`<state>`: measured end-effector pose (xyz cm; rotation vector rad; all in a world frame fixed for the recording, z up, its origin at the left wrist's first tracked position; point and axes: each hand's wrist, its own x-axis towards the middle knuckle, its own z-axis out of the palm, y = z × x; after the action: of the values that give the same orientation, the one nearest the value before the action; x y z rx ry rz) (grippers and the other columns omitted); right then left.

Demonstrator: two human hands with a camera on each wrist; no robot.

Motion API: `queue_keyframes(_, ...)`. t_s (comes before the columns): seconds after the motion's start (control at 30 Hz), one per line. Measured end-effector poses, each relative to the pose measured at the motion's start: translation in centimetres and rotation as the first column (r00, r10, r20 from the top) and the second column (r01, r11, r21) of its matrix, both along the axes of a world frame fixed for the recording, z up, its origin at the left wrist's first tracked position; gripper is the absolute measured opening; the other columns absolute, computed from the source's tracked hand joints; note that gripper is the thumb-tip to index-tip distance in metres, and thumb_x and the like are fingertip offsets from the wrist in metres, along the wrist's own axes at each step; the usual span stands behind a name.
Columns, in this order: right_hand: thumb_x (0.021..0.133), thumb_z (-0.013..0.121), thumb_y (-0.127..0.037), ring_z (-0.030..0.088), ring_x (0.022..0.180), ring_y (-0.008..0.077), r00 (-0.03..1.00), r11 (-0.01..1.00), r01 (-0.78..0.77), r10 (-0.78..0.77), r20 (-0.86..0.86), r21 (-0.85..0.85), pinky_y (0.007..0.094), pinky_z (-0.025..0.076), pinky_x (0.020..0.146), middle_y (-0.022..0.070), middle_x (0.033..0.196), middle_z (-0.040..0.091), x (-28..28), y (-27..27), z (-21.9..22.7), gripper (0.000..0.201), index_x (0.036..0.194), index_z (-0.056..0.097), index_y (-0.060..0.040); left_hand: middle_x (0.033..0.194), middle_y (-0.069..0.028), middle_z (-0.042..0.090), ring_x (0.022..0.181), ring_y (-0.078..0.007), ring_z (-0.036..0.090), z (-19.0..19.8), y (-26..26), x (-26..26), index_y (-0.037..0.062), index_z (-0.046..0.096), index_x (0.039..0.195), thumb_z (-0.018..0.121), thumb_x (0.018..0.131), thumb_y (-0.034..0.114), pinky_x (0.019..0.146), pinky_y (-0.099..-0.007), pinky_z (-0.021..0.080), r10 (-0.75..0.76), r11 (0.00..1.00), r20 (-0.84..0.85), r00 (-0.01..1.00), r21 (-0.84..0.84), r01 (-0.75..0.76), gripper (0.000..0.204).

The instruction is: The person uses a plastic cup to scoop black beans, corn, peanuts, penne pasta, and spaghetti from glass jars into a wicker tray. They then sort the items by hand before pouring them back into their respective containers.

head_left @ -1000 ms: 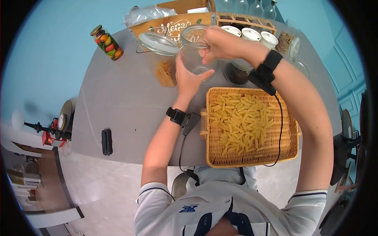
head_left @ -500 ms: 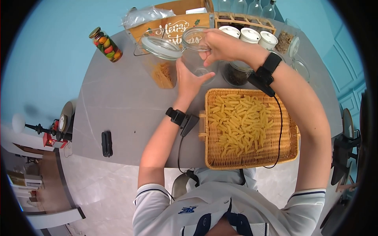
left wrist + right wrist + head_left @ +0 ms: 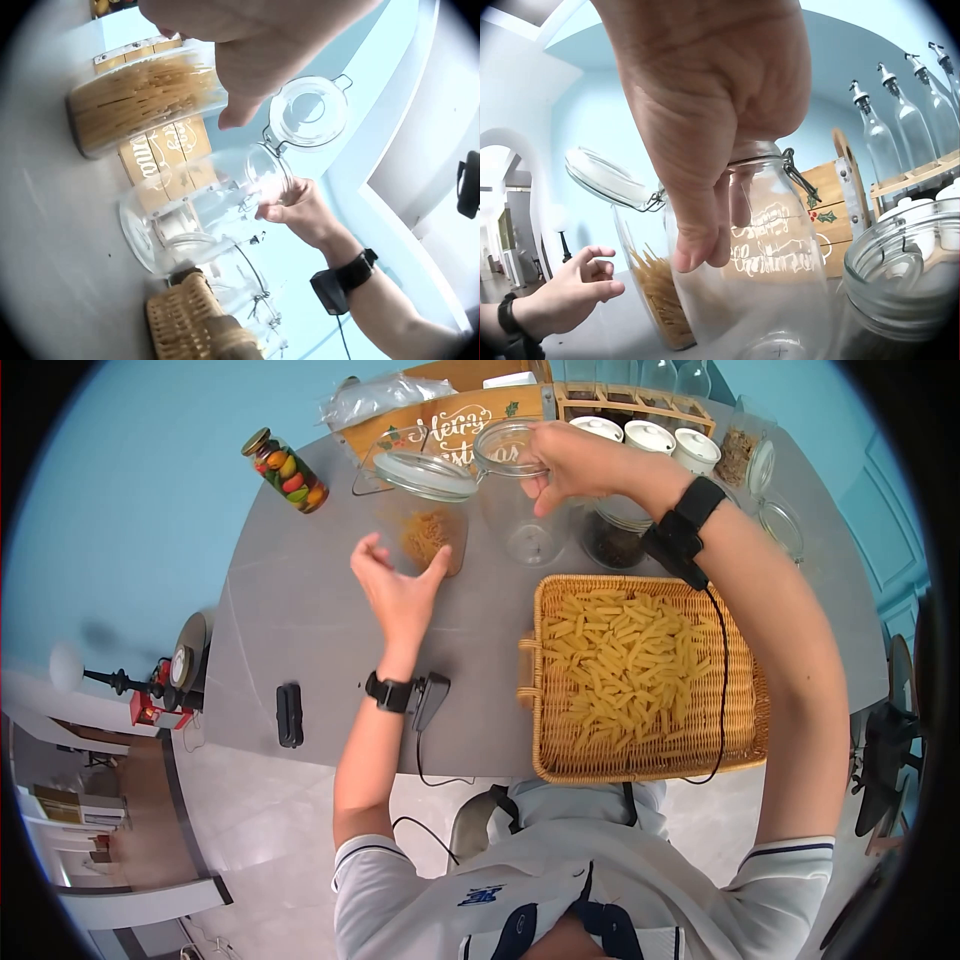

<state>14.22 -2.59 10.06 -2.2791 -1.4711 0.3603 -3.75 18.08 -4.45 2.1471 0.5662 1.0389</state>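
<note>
My right hand [image 3: 585, 465] grips the rim of a clear, empty-looking glass jar [image 3: 780, 315]. The jar stands upright on the table, its hinged glass lid [image 3: 425, 477] swung open to the left. Nothing is in my left hand [image 3: 398, 595]; its thumb and fingers are spread apart, a little left of the jar. Just behind that hand stands a glass container of spaghetti [image 3: 139, 101], partly hidden by the open lid in the head view. Closer to my body, a wicker basket [image 3: 735, 735] holds a spread of penne [image 3: 630, 660].
Right of the gripped jar is a jar with dark contents [image 3: 612, 542]. White lidded canisters [image 3: 648, 437], a bottle rack [image 3: 635, 405] and a wooden crate [image 3: 455, 430] line the back. A jar of colourful peppers [image 3: 287, 472] and a black case [image 3: 289, 715] sit on the left.
My left hand has come away from the jar's side and moved left and toward my body. The right hand keeps its grip on the rim.
</note>
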Motion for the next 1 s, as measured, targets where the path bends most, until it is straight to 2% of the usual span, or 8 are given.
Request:
queue_keyframes(0.13, 0.063, 0.092, -0.011, 0.062, 0.097, 0.0312, 0.971, 1.000, -0.004, 0.007, 0.238, -0.012, 0.0393, 0.045, 0.105, 0.0109, 0.092, 0.066, 0.3, -0.1, -0.4, 0.040, 0.093, 0.068, -0.0008, 0.135, -0.0191, 0.048, 0.122, -0.0266, 0.052, -1.7, 0.3, 4.1, -0.0060, 0.040, 0.138, 0.096, 0.069, 0.033, 0.102, -0.0394, 0.047, 0.077, 0.981, 0.100, 0.992, 0.167, -0.094, 0.098)
queue_keyframes(0.2, 0.061, 0.093, -0.015, 0.059, 0.109, 0.0325, 0.895, 0.990, -0.025, -0.040, 0.444, 0.140, 0.0401, 0.047, 0.103, 0.0128, 0.107, 0.067, -0.6, -1.2, -0.9, 0.054, 0.107, 0.068, -0.0008, 0.135, -0.0199, 0.050, 0.124, -0.0278, 0.053, -2.4, 0.9, 4.9, -0.0057, 0.041, 0.137, 0.096, 0.070, 0.030, 0.103, -0.0406, 0.047, -0.008, 0.997, 0.152, 0.988, 0.072, -0.004, 0.093)
queue_keyframes(0.4, 0.066, 0.093, -0.023, 0.055, 0.125, 0.0340, 0.860, 0.944, -0.107, -0.069, 0.505, 0.311, 0.0428, 0.047, 0.106, 0.0127, 0.127, 0.064, -2.1, -5.1, -0.5, 0.069, 0.126, 0.064, -0.0035, 0.126, -0.0168, 0.057, 0.115, -0.0253, 0.060, -1.8, 1.8, 3.5, -0.0046, 0.045, 0.132, 0.092, 0.075, 0.015, 0.099, -0.0390, 0.051, -0.118, 0.975, 0.194, 0.974, -0.165, 0.150, 0.077)
queue_keyframes(0.6, 0.078, 0.087, -0.023, 0.057, 0.123, 0.0322, 0.839, 0.848, -0.167, -0.146, 0.524, 0.503, 0.0424, 0.049, 0.102, 0.0109, 0.129, 0.062, -3.5, -7.6, -1.1, 0.050, 0.119, 0.065, -0.0055, 0.132, -0.0171, 0.057, 0.116, -0.0245, 0.061, -1.0, 2.9, -2.1, -0.0038, 0.041, 0.141, 0.090, 0.076, 0.005, 0.098, -0.0370, 0.054, -0.116, 0.943, 0.246, 0.962, -0.277, 0.184, 0.081)
queue_keyframes(0.7, 0.080, 0.085, -0.021, 0.059, 0.120, 0.0324, 0.869, 0.826, -0.185, -0.115, 0.481, 0.533, 0.0405, 0.051, 0.098, 0.0111, 0.130, 0.062, -4.0, -7.8, -0.4, 0.045, 0.118, 0.066, -0.0050, 0.140, -0.0199, 0.054, 0.125, -0.0282, 0.058, 0.4, 2.5, -6.0, -0.0028, 0.038, 0.143, 0.089, 0.076, 0.006, 0.103, -0.0396, 0.053, -0.175, 0.954, 0.232, 0.957, -0.201, 0.223, 0.085)
queue_keyframes(0.73, 0.082, 0.082, -0.010, 0.061, 0.123, 0.0288, 0.904, 0.826, -0.153, -0.105, 0.414, 0.542, 0.0402, 0.047, 0.108, 0.0071, 0.133, 0.063, -4.9, -7.9, 0.3, 0.033, 0.112, 0.069, -0.0071, 0.142, -0.0204, 0.053, 0.128, -0.0295, 0.057, 0.6, 2.6, -7.2, -0.0019, 0.038, 0.144, 0.089, 0.076, 0.006, 0.105, -0.0409, 0.052, -0.198, 0.965, 0.209, 0.958, -0.129, 0.228, 0.086)
queue_keyframes(0.93, 0.084, 0.076, 0.000, 0.061, 0.119, 0.0225, 0.949, 0.796, -0.248, 0.084, 0.304, 0.553, 0.0357, 0.046, 0.105, 0.0074, 0.128, 0.063, -10.9, -7.9, 3.3, 0.032, 0.115, 0.069, -0.0030, 0.135, -0.0168, 0.062, 0.125, -0.0261, 0.061, 3.1, 0.1, -12.6, -0.0012, 0.048, 0.140, 0.090, 0.068, 0.007, 0.108, -0.0382, 0.048, -0.244, 0.970, 0.230, 0.942, 0.048, 0.240, 0.083)
queue_keyframes(1.0, 0.085, 0.073, 0.003, 0.060, 0.119, 0.0219, 0.966, 0.770, -0.246, 0.143, 0.217, 0.588, 0.0356, 0.046, 0.104, 0.0090, 0.131, 0.061, -13.4, -8.2, 3.7, 0.035, 0.119, 0.067, -0.0013, 0.144, -0.0201, 0.053, 0.132, -0.0311, 0.055, 4.5, -0.7, -14.0, 0.0013, 0.039, 0.146, 0.089, 0.070, 0.005, 0.110, -0.0428, 0.048, -0.320, 0.942, 0.109, 0.941, 0.142, 0.304, 0.091)
